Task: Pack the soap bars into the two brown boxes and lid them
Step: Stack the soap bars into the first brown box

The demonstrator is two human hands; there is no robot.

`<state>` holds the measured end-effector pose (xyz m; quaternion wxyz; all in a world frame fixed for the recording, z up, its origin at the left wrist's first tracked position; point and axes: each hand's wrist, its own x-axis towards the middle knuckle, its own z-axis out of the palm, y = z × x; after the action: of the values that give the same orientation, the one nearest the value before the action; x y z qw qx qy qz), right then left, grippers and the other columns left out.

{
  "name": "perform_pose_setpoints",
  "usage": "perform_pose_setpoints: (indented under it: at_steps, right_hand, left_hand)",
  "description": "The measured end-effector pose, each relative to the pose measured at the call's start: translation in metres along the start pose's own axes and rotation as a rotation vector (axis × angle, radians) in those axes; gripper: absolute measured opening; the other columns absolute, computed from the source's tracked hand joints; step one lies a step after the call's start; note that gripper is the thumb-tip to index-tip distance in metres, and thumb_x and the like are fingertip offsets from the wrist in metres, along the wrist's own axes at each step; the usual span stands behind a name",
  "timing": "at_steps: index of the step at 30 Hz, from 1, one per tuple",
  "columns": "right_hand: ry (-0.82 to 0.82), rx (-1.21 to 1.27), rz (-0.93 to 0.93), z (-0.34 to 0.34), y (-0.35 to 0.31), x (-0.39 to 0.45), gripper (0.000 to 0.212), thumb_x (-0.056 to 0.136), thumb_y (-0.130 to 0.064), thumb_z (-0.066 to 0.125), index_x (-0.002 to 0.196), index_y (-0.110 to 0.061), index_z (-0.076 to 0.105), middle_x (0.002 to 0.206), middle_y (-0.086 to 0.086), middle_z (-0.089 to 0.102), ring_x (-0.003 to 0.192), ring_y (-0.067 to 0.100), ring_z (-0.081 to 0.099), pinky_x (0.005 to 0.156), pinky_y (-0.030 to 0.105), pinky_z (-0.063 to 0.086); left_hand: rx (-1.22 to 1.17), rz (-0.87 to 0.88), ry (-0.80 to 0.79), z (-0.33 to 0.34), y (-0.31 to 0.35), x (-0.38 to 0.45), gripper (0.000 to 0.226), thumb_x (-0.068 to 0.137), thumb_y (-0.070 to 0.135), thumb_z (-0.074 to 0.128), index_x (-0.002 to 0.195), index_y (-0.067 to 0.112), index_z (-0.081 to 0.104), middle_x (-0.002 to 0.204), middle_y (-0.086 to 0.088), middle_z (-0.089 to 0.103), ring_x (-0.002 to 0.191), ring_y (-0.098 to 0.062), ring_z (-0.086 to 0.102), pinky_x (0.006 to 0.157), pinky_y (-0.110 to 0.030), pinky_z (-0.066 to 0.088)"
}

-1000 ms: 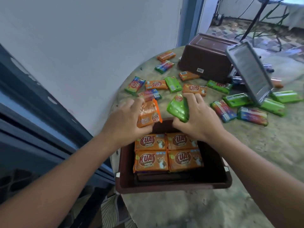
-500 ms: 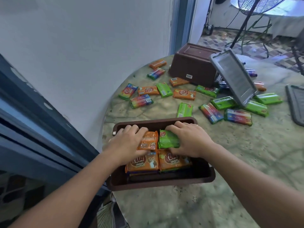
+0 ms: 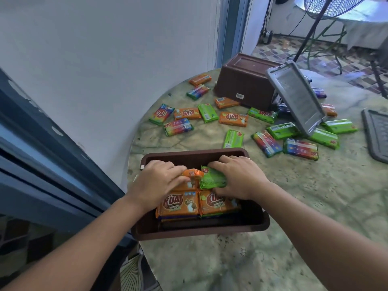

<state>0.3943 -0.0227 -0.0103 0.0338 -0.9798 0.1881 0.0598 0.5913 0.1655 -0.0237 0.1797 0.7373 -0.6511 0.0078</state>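
Observation:
An open brown box (image 3: 210,232) stands at the table's near edge with orange soap bars (image 3: 180,204) stacked flat inside. My left hand (image 3: 157,183) grips an orange soap bar (image 3: 192,174) at the back of the box. Beside it, my right hand (image 3: 237,179) holds a green soap bar (image 3: 212,179) down in the box. A second brown box (image 3: 243,80) lies upside down at the far side of the table. Several orange, green and rainbow bars (image 3: 233,118) lie loose between the boxes.
A grey lid (image 3: 298,97) leans tilted on green bars at the right. Another dark lid (image 3: 375,135) lies at the right edge. A white wall runs along the left, and a fan stand (image 3: 310,28) rises beyond the round table (image 3: 315,196).
Both hands carried an orange and a green bar from above the box's far rim down into the box. In the last half second they barely moved.

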Motion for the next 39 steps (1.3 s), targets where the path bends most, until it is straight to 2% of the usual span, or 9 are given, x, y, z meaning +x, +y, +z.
perform_pose_setpoints:
  at_steps: [3, 6, 11, 16, 21, 26, 31, 35, 39]
  right_hand:
    - [0.0, -0.005, -0.007, 0.001, 0.001, 0.0, 0.083, 0.083, -0.074, 0.056, 0.155, -0.039, 0.036, 0.135, -0.009, 0.055, 0.121, 0.019, 0.056, 0.101, 0.038, 0.043]
    - [-0.007, 0.005, -0.012, 0.001, 0.0, 0.001, 0.083, 0.084, -0.074, 0.057, 0.156, -0.04, 0.035, 0.139, -0.009, 0.053, 0.124, 0.019, 0.054, 0.104, 0.039, 0.042]
    - [-0.021, 0.007, -0.014, -0.001, 0.0, 0.0, 0.083, 0.085, -0.072, 0.058, 0.158, -0.039, 0.034, 0.144, -0.008, 0.052, 0.127, 0.02, 0.053, 0.106, 0.04, 0.042]
    - [-0.019, 0.004, -0.015, -0.002, -0.001, -0.002, 0.083, 0.085, -0.071, 0.059, 0.157, -0.038, 0.035, 0.142, -0.007, 0.053, 0.126, 0.02, 0.053, 0.106, 0.04, 0.043]
    - [-0.008, 0.019, -0.015, 0.0, 0.0, -0.003, 0.083, 0.084, -0.072, 0.058, 0.156, -0.038, 0.037, 0.14, -0.007, 0.05, 0.122, 0.021, 0.055, 0.103, 0.041, 0.044]
    - [-0.006, 0.036, -0.013, 0.0, -0.001, -0.005, 0.084, 0.082, -0.076, 0.051, 0.156, -0.037, 0.041, 0.139, -0.007, 0.044, 0.116, 0.02, 0.057, 0.1, 0.039, 0.045]
    - [0.065, 0.161, 0.018, -0.001, -0.003, -0.011, 0.057, 0.096, -0.067, 0.041, 0.142, -0.039, 0.058, 0.129, -0.01, 0.061, 0.105, 0.02, 0.065, 0.086, 0.036, 0.052]
    - [0.133, 0.266, 0.09, 0.001, -0.003, -0.013, 0.043, 0.107, -0.055, 0.035, 0.137, -0.029, 0.053, 0.107, -0.006, 0.073, 0.092, 0.019, 0.07, 0.07, 0.036, 0.048]
    - [0.11, 0.258, 0.116, -0.001, 0.0, -0.01, 0.042, 0.109, -0.055, 0.029, 0.135, -0.035, 0.055, 0.108, -0.007, 0.074, 0.097, 0.02, 0.069, 0.076, 0.036, 0.049]
  left_hand:
    - [-0.168, -0.157, -0.079, -0.006, 0.002, 0.0, 0.048, 0.103, 0.063, 0.033, 0.132, 0.038, 0.062, 0.103, 0.016, 0.066, 0.095, -0.009, 0.063, 0.081, -0.032, 0.052]
    - [-0.131, -0.232, -0.163, -0.008, -0.001, 0.003, 0.049, 0.102, 0.067, 0.031, 0.132, 0.041, 0.06, 0.115, 0.017, 0.07, 0.104, -0.006, 0.064, 0.082, -0.033, 0.054]
    - [-0.063, -0.222, -0.162, -0.005, -0.003, 0.006, 0.049, 0.1, 0.068, 0.038, 0.136, 0.04, 0.054, 0.119, 0.016, 0.067, 0.108, -0.009, 0.063, 0.087, -0.036, 0.053]
    - [0.077, -0.137, -0.226, 0.0, -0.004, 0.001, 0.076, 0.083, 0.081, 0.054, 0.145, 0.038, 0.047, 0.125, 0.015, 0.052, 0.115, -0.008, 0.05, 0.094, -0.032, 0.047]
    - [0.145, -0.064, -0.242, 0.001, -0.004, 0.003, 0.051, 0.091, 0.063, 0.061, 0.137, 0.04, 0.058, 0.132, 0.017, 0.053, 0.118, -0.01, 0.05, 0.098, -0.033, 0.043]
    - [0.127, -0.087, -0.239, 0.002, -0.005, 0.003, 0.047, 0.091, 0.059, 0.062, 0.135, 0.043, 0.059, 0.133, 0.02, 0.051, 0.118, -0.009, 0.048, 0.098, -0.032, 0.044]
    - [0.092, -0.14, -0.239, 0.002, -0.005, 0.005, 0.052, 0.087, 0.064, 0.063, 0.135, 0.045, 0.059, 0.129, 0.021, 0.052, 0.119, -0.009, 0.048, 0.096, -0.032, 0.044]
    - [0.082, -0.163, -0.233, 0.001, -0.004, 0.004, 0.057, 0.085, 0.072, 0.059, 0.133, 0.042, 0.061, 0.127, 0.021, 0.053, 0.119, -0.007, 0.047, 0.094, -0.032, 0.044]
    - [0.079, -0.149, -0.214, -0.001, 0.0, 0.004, 0.051, 0.093, 0.071, 0.048, 0.13, 0.039, 0.064, 0.125, 0.019, 0.057, 0.116, -0.006, 0.05, 0.092, -0.03, 0.045]
